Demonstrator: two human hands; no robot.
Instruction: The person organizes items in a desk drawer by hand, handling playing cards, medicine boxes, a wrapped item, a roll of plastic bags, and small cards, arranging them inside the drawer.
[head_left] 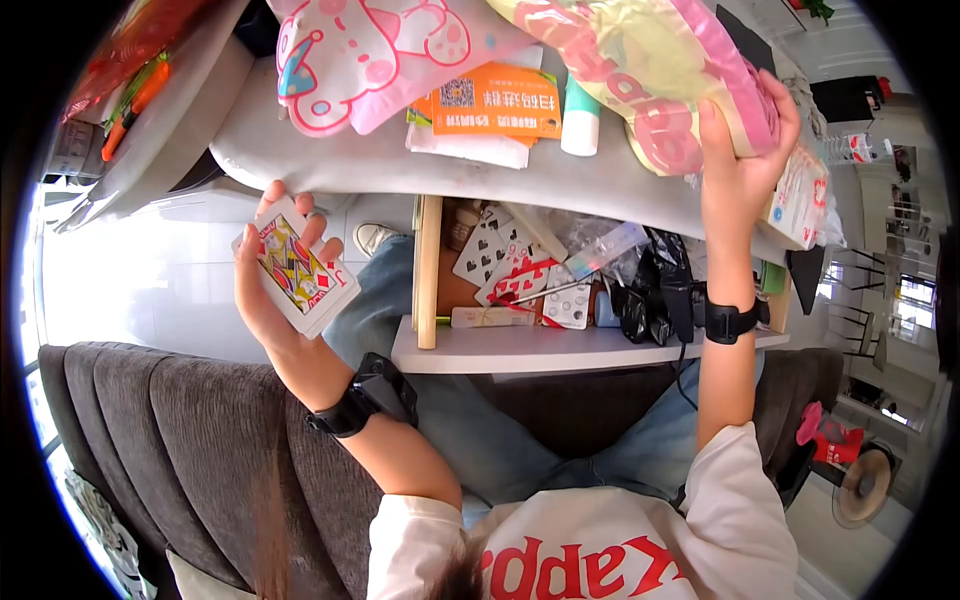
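In the head view, a seated person in a white shirt (pixel 590 550) with red lettering faces a pale tabletop (pixel 330 165), with an open drawer (pixel 560 353) just below its near edge. The left hand (pixel 262 300) is partly closed around a stack of playing cards (pixel 300 268), thumb on one side and fingertips curled over the other. The top card is a jack of diamonds, face up. The stack is off to the left of the drawer, near the tabletop's edge and above a tiled floor (pixel 185 285).

The right hand (pixel 745 165) grips a yellow and pink plastic bag (pixel 650 70) at its right side, the thumb on one side of the edge and the fingers on the other. How tightly it grips, I cannot tell.

Left of this bag are a white and teal tube (pixel 580 118), an orange leaflet (pixel 497 103) with a QR code and, farther left, a pink bag (pixel 360 60) with a cartoon animal. A white box (pixel 797 205) with red marks is just nearer than the right hand.

Inside the drawer, loose cards (pixel 515 268) lie face up at the left, with a blister pack (pixel 567 305) beside them and crumpled black plastic (pixel 650 290) at the right. Black bands circle both wrists. A dark, ribbed sofa (pixel 200 430) is at the near side.
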